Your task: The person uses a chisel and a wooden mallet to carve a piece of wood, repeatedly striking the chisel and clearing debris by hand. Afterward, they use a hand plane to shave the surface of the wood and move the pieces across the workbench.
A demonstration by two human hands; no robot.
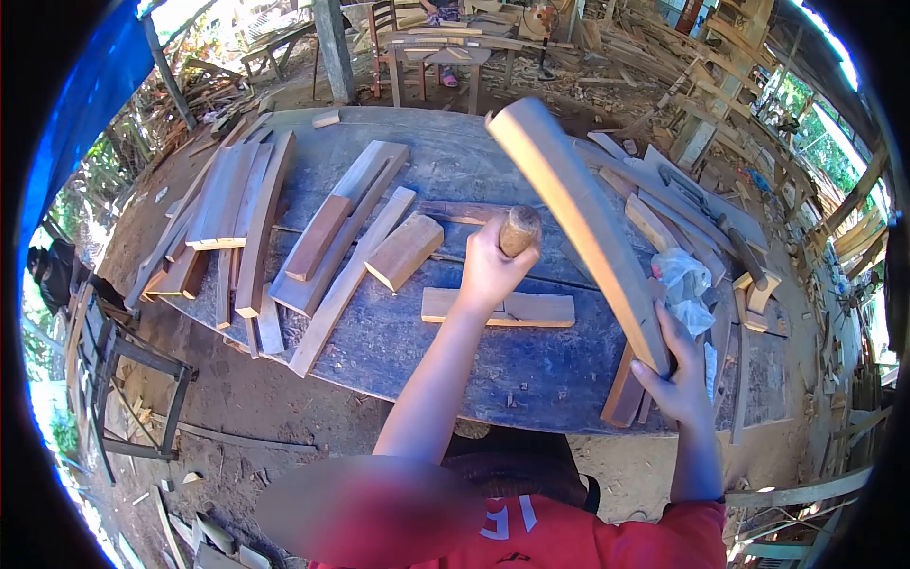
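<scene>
My left hand [495, 266] is closed round the thick, round wooden handle of what looks like a chisel [520, 230], held upright. The tool's lower end is hidden by the hand. Just below lies a short flat wooden block [540, 309] on the blue table [379, 346], with a dark mark near its middle. My right hand [678, 379] grips the lower end of a long, thick, slightly curved wooden piece [583, 213]. That piece is raised at a slant, its far end up and to the left, above the table.
Several planks and blocks [322, 228] lie across the table's left half. To the right are more wood strips, a clear plastic bag [681, 275] and a dark-handled tool [742, 254]. A post [334, 52] and another table [441, 55] stand beyond, where a person is partly visible.
</scene>
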